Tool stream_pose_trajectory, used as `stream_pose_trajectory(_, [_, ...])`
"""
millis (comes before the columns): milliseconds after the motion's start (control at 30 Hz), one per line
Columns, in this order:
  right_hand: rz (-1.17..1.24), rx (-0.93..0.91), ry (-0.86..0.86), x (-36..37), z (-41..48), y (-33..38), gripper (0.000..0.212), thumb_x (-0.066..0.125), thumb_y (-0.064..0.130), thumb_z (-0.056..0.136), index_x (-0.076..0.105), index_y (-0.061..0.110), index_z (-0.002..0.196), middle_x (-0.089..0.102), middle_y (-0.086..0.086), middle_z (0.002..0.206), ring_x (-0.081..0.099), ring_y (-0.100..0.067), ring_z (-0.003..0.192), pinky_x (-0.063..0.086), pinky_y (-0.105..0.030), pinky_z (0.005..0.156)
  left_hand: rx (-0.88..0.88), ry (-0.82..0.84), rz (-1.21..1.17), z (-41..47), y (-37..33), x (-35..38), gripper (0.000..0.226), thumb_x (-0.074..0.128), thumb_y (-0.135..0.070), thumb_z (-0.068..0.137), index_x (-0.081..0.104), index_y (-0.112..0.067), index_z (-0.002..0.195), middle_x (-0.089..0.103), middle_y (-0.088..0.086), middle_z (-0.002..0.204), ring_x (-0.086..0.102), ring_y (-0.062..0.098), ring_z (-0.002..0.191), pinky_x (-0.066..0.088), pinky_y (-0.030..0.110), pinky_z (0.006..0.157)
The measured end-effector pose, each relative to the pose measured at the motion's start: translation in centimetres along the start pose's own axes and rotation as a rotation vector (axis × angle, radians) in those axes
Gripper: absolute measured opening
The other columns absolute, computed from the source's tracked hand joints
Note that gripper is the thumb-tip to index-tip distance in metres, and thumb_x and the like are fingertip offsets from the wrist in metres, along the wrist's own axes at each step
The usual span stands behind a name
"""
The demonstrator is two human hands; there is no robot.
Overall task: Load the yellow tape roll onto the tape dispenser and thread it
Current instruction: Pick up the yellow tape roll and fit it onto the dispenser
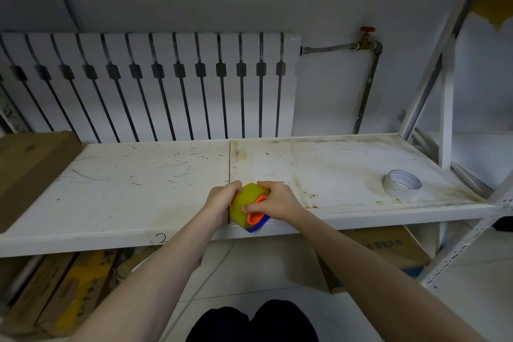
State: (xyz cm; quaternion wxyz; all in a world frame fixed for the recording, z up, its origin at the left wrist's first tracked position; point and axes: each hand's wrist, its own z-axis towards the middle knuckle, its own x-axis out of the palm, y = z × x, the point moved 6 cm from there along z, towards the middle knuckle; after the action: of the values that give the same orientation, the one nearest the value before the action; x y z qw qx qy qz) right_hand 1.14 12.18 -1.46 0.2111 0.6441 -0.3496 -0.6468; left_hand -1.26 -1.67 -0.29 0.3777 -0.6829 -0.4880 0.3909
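Loading step: both hands, left hand [222, 200] and right hand [277, 198], close on the yellow tape roll [244, 204], seated on the dispenser's orange hub [256, 212] at the shelf's [138, 189] near edge; threading looks next, needing the free end found.

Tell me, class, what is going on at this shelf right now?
A person holds a yellow tape roll with both hands at the front edge of a white shelf. The left hand grips its left side; the right hand presses at the orange hub of a blue dispenser. A white roll lies untouched to the right.
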Motion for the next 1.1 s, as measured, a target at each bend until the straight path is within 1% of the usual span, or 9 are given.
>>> stream_pose_trajectory(267, [0.055,0.021,0.016,-0.3,0.0,-0.5,0.090,0.081,0.045,0.064,0.043,0.014,0.139,0.056,-0.004,0.132,0.054,-0.021,0.115,0.051,-0.032,0.092,0.018,0.034,0.016,0.3,0.1,0.2,0.012,0.054,-0.016,0.081,0.052,-0.008,0.089,0.051,0.012,0.092,0.046,0.020,0.070,0.033,0.028,0.056])
stream_pose_trajectory(400, [0.097,0.055,0.050,0.0,-0.1,-0.6,0.093,0.079,0.041,0.068,0.032,0.014,0.145,0.045,-0.006,0.143,0.047,-0.024,0.125,0.046,-0.032,0.096,0.020,0.093,0.027,0.0,1.0,-0.4,0.030,0.057,-0.036,0.072,0.062,-0.015,0.094,0.065,0.009,0.105,0.057,0.025,0.099,0.038,0.035,0.077])
stream_pose_trajectory(467, [0.052,-0.024,-0.018,-0.3,-0.4,0.0,0.092,0.078,0.036,0.069,0.031,0.016,0.145,0.036,-0.005,0.147,0.041,-0.025,0.131,0.043,-0.035,0.100,0.048,0.130,0.028,-0.2,1.1,-0.7,0.021,0.051,-0.033,0.079,0.064,-0.018,0.085,0.067,0.005,0.099,0.057,0.023,0.098,0.036,0.039,0.088])
stream_pose_trajectory(533, [-0.036,-0.188,-0.116,-0.7,-1.0,1.3,0.074,0.075,0.031,0.072,0.043,0.019,0.138,0.041,-0.003,0.142,0.043,-0.022,0.128,0.044,-0.036,0.100,0.071,0.150,0.047,-0.4,1.0,-0.7,0.021,0.049,-0.023,0.083,0.068,-0.017,0.088,0.067,0.005,0.097,0.056,0.023,0.100,0.037,0.041,0.096])
stream_pose_trajectory(633, [-0.243,-0.335,-0.228,-0.8,-1.9,3.0,0.037,0.063,0.035,0.081,0.064,0.022,0.116,0.058,0.001,0.117,0.054,-0.016,0.109,0.049,-0.032,0.084,0.113,0.177,0.133,-0.7,0.5,-0.3,0.031,0.048,-0.005,0.079,0.070,-0.009,0.100,0.064,0.008,0.100,0.055,0.022,0.097,0.040,0.029,0.079])
stream_pose_trajectory(700, [-0.302,-0.316,-0.291,-1.1,-2.0,3.6,0.029,0.059,0.040,0.085,0.071,0.023,0.105,0.061,0.003,0.107,0.056,-0.014,0.103,0.049,-0.031,0.079,0.139,0.187,0.144,-0.8,0.3,0.0,0.030,0.043,0.004,0.086,0.066,-0.013,0.096,0.062,0.002,0.090,0.054,0.014,0.086,0.039,0.021,0.067])
stream_pose_trajectory(900, [-0.406,-0.244,-0.383,-1.7,-2.5,4.7,0.029,0.058,0.038,0.089,0.073,0.017,0.102,0.062,-0.004,0.105,0.058,-0.021,0.099,0.051,-0.035,0.075,0.136,0.177,0.124,-1.2,0.1,0.4,0.027,0.043,-0.001,0.092,0.063,-0.009,0.109,0.059,0.011,0.105,0.053,0.021,0.093,0.040,0.022,0.063])
stream_pose_trajectory(1033, [-0.489,-0.191,-0.393,-1.8,-2.6,4.8,0.029,0.054,0.038,0.090,0.071,0.014,0.092,0.063,-0.005,0.098,0.060,-0.023,0.088,0.052,-0.035,0.070,0.131,0.160,0.139,-1.8,-0.1,0.5,0.027,0.044,-0.001,0.092,0.063,-0.006,0.111,0.057,0.010,0.102,0.052,0.021,0.088,0.039,0.021,0.059])
stream_pose_trajectory(1100, [-0.537,-0.192,-0.365,-1.5,-2.5,4.9,0.028,0.050,0.032,0.094,0.067,0.010,0.095,0.061,-0.007,0.101,0.060,-0.025,0.090,0.047,-0.033,0.066,0.162,0.162,0.184,-1.7,-0.2,0.5,0.033,0.044,0.002,0.090,0.063,-0.005,0.115,0.057,0.010,0.103,0.051,0.023,0.095,0.041,0.022,0.062])
